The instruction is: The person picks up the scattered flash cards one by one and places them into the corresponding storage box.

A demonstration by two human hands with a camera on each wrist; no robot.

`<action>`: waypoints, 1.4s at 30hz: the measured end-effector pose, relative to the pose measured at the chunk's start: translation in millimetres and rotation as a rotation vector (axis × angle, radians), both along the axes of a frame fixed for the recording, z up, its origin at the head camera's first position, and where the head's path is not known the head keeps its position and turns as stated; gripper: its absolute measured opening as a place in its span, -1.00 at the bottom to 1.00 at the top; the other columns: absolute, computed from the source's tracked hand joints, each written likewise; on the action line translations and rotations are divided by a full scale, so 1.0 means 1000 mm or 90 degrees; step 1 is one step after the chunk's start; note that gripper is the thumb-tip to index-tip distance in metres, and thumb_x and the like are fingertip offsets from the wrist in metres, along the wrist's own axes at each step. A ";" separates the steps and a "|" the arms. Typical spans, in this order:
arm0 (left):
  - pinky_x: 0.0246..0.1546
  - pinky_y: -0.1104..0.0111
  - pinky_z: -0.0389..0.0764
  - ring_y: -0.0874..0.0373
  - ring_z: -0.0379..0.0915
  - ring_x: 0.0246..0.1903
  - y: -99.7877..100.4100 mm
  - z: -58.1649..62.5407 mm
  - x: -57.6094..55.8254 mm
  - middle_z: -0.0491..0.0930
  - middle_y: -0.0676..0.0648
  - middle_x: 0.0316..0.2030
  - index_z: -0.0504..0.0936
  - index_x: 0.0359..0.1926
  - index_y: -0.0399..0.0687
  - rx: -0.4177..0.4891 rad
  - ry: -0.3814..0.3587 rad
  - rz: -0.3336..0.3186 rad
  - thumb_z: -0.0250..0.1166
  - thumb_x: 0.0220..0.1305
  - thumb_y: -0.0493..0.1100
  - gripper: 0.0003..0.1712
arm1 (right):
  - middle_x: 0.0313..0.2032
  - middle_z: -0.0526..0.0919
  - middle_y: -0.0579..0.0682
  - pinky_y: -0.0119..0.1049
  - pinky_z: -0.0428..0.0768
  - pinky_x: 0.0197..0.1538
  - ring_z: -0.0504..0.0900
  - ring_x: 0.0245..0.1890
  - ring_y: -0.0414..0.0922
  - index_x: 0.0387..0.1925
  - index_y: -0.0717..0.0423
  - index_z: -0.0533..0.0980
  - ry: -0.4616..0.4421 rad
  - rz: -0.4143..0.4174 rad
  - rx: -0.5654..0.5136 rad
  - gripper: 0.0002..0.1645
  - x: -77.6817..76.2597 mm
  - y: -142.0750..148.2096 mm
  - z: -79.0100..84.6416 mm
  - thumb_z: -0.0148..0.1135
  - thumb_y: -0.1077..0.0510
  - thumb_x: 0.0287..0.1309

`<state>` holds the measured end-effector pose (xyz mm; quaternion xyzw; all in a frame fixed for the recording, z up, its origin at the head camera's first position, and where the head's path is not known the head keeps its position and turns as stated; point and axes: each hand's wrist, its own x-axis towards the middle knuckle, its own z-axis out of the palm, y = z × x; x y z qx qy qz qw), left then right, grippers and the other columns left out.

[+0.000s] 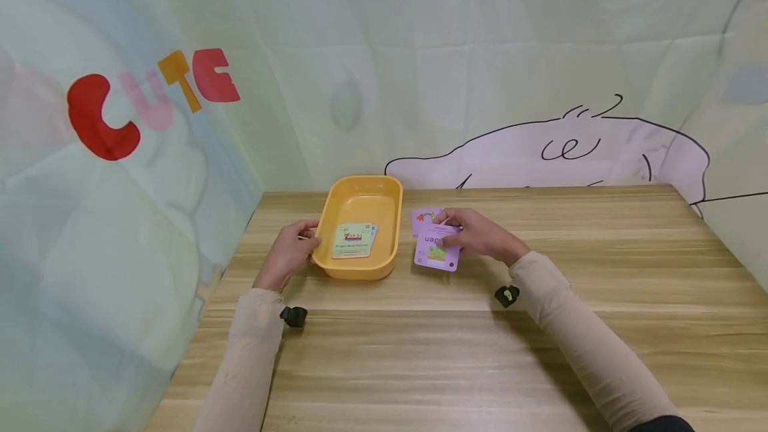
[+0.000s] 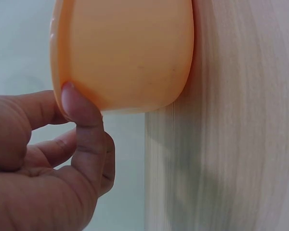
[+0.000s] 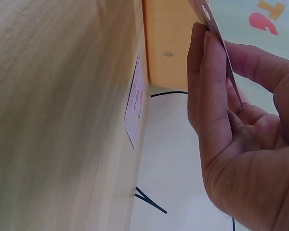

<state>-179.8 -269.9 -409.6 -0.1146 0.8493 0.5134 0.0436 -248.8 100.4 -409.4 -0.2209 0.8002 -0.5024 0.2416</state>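
My left hand (image 1: pixel 288 252) pinches the left rim of a yellow plastic tray (image 1: pixel 389 265), with the thumb on one side of the rim in the left wrist view. Inside the tray lies a pale green card (image 1: pixel 352 249) with a red dragon boat picture. Another card's bluish edge (image 1: pixel 375 232) peeks out beneath it. To the right of the tray, my right hand (image 1: pixel 483 235) holds a purple card (image 1: pixel 427 257) between thumb and fingers. In the right wrist view that card (image 3: pixel 213 20) is raised off the tabletop. A second purple card (image 3: pixel 135 106) lies flat on the table behind it.
The wood-grain table (image 1: pixel 420 359) ends at a printed cloth backdrop (image 1: pixel 336 72) behind and at the left. Colourful letters and a line-drawn animal decorate the cloth. Each wrist carries a small black camera, one on the left (image 1: pixel 294 316) and one on the right (image 1: pixel 507 296).
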 end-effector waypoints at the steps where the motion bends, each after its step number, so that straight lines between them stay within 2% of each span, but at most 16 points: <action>1: -0.31 0.32 0.62 0.02 0.42 -0.23 0.000 0.000 0.000 0.38 -0.18 -0.03 0.39 0.40 -0.22 0.000 0.001 0.000 0.08 0.52 -0.27 -0.51 | -0.05 0.60 0.21 -0.18 0.72 -0.26 0.68 -0.22 -0.04 0.12 0.23 0.48 0.001 0.001 0.001 -0.58 0.000 0.000 0.000 0.32 0.33 0.24; 7: -0.30 0.27 0.64 0.04 0.42 -0.26 0.000 0.000 0.000 0.37 -0.17 -0.04 0.39 0.40 -0.23 -0.003 0.007 -0.005 0.08 0.52 -0.27 -0.51 | -0.03 0.60 0.18 -0.18 0.70 -0.26 0.67 -0.22 -0.04 0.09 0.16 0.50 0.012 0.001 0.014 -0.60 -0.001 -0.003 0.005 0.34 0.29 0.23; 18: -0.30 0.27 0.63 0.05 0.40 -0.27 -0.001 0.001 -0.001 0.36 -0.17 -0.05 0.39 0.41 -0.23 -0.004 0.012 -0.010 0.09 0.52 -0.27 -0.51 | -0.02 0.59 0.21 -0.14 0.72 -0.25 0.67 -0.22 -0.02 0.12 0.19 0.49 0.015 0.012 -0.005 -0.59 -0.002 -0.009 0.016 0.30 0.31 0.25; 24: -0.30 0.26 0.64 0.02 0.41 -0.26 -0.001 0.003 0.000 0.36 -0.18 -0.05 0.39 0.40 -0.25 -0.008 0.018 -0.011 0.09 0.51 -0.28 -0.51 | -0.04 0.60 0.21 -0.11 0.73 -0.26 0.69 -0.23 -0.02 0.15 0.20 0.49 0.016 0.012 -0.016 -0.57 -0.006 -0.014 0.017 0.30 0.29 0.25; 31: -0.30 0.28 0.64 0.02 0.41 -0.25 -0.001 0.003 0.001 0.37 -0.18 -0.04 0.39 0.41 -0.24 -0.005 0.013 -0.008 0.09 0.51 -0.28 -0.50 | -0.02 0.61 0.17 -0.11 0.74 -0.23 0.69 -0.20 0.01 0.14 0.11 0.51 0.009 0.005 -0.014 -0.58 -0.010 -0.022 0.019 0.31 0.27 0.26; 42: -0.32 0.31 0.63 0.03 0.40 -0.26 -0.001 0.001 0.001 0.37 -0.18 -0.05 0.40 0.40 -0.23 -0.005 0.008 -0.004 0.09 0.51 -0.28 -0.52 | -0.03 0.62 0.21 -0.10 0.75 -0.23 0.71 -0.20 0.01 0.19 0.18 0.51 0.011 0.018 -0.036 -0.53 -0.012 -0.028 0.021 0.31 0.31 0.25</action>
